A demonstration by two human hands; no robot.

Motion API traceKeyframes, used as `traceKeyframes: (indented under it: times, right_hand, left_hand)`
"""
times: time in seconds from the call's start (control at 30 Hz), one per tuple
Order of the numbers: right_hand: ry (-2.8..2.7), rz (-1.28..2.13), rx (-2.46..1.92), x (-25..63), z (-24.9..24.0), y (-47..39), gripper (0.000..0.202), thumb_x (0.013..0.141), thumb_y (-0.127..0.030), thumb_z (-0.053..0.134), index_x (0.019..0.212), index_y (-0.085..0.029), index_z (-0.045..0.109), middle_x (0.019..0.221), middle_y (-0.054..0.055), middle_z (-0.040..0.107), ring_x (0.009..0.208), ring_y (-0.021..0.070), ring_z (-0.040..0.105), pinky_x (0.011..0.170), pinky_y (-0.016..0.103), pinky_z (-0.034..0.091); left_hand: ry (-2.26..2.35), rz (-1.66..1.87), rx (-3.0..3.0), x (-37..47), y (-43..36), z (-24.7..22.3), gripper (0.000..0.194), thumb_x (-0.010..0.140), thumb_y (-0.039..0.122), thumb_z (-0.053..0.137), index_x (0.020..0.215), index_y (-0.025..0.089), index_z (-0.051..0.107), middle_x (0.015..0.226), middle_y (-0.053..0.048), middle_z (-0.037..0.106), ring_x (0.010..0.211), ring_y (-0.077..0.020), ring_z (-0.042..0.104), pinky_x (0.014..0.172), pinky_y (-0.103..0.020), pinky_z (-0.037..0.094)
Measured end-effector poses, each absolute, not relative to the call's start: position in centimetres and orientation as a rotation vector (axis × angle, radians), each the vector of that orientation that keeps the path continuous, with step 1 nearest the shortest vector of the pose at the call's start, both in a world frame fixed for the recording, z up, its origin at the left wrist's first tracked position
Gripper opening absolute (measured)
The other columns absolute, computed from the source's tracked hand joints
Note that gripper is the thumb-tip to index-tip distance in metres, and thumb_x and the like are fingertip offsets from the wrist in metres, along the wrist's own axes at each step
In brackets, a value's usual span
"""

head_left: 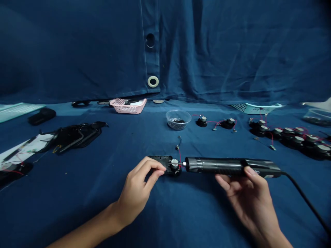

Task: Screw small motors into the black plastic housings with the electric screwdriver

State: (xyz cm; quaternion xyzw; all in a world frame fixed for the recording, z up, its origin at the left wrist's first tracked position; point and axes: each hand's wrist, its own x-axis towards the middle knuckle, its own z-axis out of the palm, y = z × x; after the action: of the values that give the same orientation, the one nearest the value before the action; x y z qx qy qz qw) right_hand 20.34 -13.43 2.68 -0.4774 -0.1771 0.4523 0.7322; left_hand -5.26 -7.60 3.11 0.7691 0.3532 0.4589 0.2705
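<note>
Casing: the flat black plastic casing (163, 159) lies on the blue cloth (103, 203), centre of my clock.
Left hand: toward eight o'clock, my left hand (141, 181) has thumb and forefinger pressed together; whether they pinch anything, I can't tell.
Right hand: near four o'clock, my right hand (247, 196) grips the long black cylindrical corded screwdriver (219, 165).
Bit: the thin metal bit (180, 164) points to nine o'clock across the round silver-and-black speaker (174, 161).
Tub: clear round plastic tub (178, 113), dark bits inside, one o'clock.
</note>
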Motion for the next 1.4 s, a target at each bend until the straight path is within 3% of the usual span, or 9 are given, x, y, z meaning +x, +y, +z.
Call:
traceKeyframes:
  times: [0.23,0.5,0.73,0.97,1.23,1.4]
  right_hand:
    - [-0.322,1.061,-1.027,19.5,2.3,-13.5,0.021,0.065,-0.038,0.076,0.077,-0.022,0.068,0.089,0.002,0.074,0.086,0.0235,0.072,0.078,0.040,0.062]
    - [-0.233,1.068,-1.036,19.4,2.4,-13.4,0.028,0.057,-0.037,0.081,0.077,-0.022,0.069,0.093,0.003,0.074,0.086,0.0244,0.073,0.075,0.037,0.063]
    - [-0.191,1.101,-1.002,19.2,2.5,-13.4,0.030,0.054,-0.034,0.086,0.074,-0.022,0.066,0.089,0.001,0.074,0.083,0.0236,0.073,0.072,0.036,0.063]
    - [-0.181,1.108,-1.023,19.1,2.4,-13.4,0.033,0.053,-0.035,0.088,0.076,-0.021,0.069,0.094,0.004,0.075,0.085,0.0262,0.073,0.076,0.038,0.063]
    - [-0.219,1.167,-1.026,19.6,1.7,-13.5,0.031,0.063,-0.040,0.082,0.084,-0.019,0.072,0.099,0.009,0.074,0.091,0.0269,0.072,0.081,0.037,0.061]
    - [-0.200,1.187,-1.010,19.6,1.7,-13.4,0.032,0.064,-0.040,0.081,0.085,-0.018,0.071,0.100,0.009,0.074,0.091,0.0263,0.072,0.080,0.036,0.061]
  left_hand:
    - [1.005,1.237,1.771,-4.8,-7.3,1.8,0.010,0.093,0.027,0.056,0.090,0.024,0.065,0.089,-0.001,0.070,0.081,-0.0159,0.070,0.076,-0.028,0.058]
    - [0.911,1.247,1.504,-4.6,-7.0,2.8,0.008,0.085,0.019,0.063,0.085,0.024,0.069,0.083,0.001,0.072,0.074,-0.0124,0.072,0.072,-0.020,0.063]
    - [0.904,1.242,1.500,-4.6,-7.0,2.6,0.010,0.085,0.017,0.064,0.087,0.025,0.070,0.083,0.002,0.072,0.073,-0.0105,0.072,0.070,-0.016,0.062]
    - [0.908,1.268,1.595,-4.7,-7.1,2.3,0.008,0.088,0.017,0.063,0.088,0.023,0.069,0.083,0.001,0.071,0.073,-0.0106,0.070,0.070,-0.019,0.060]
    - [0.834,1.395,2.015,-4.9,-6.7,2.5,0.015,0.088,0.005,0.061,0.093,0.018,0.067,0.085,0.000,0.069,0.077,-0.0099,0.067,0.072,-0.022,0.055]
    - [0.872,1.416,1.983,-4.8,-7.1,2.8,0.014,0.088,0.009,0.063,0.094,0.021,0.065,0.089,0.002,0.070,0.081,-0.0094,0.068,0.075,-0.022,0.055]
